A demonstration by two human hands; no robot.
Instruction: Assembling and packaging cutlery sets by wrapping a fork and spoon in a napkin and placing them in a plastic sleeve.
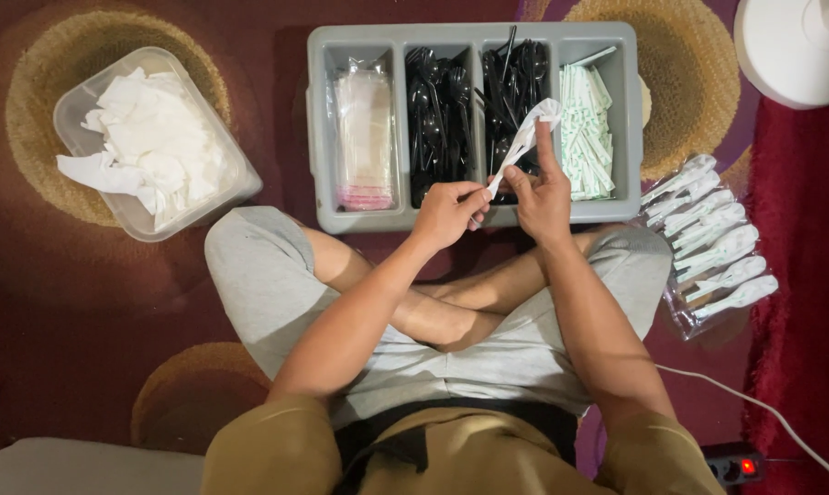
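Note:
Both hands hold one white napkin roll (524, 139) over the front edge of a grey four-compartment tray (474, 33). My left hand (448, 213) pinches its lower end. My right hand (543, 191) supports it from the right, index finger raised along the roll. The tray's compartments hold clear sleeves (365, 137), black spoons (437, 119), black forks (515, 82) and small white packets (587, 133). I sit cross-legged in grey shorts just before the tray.
A clear plastic tub (214, 137) of loose white napkins stands at the left. Several finished white rolls (717, 243) lie on a clear sheet at the right. A white fan base (790, 55) is at the top right; a white cable (753, 403) and power strip (735, 466) lie at the lower right.

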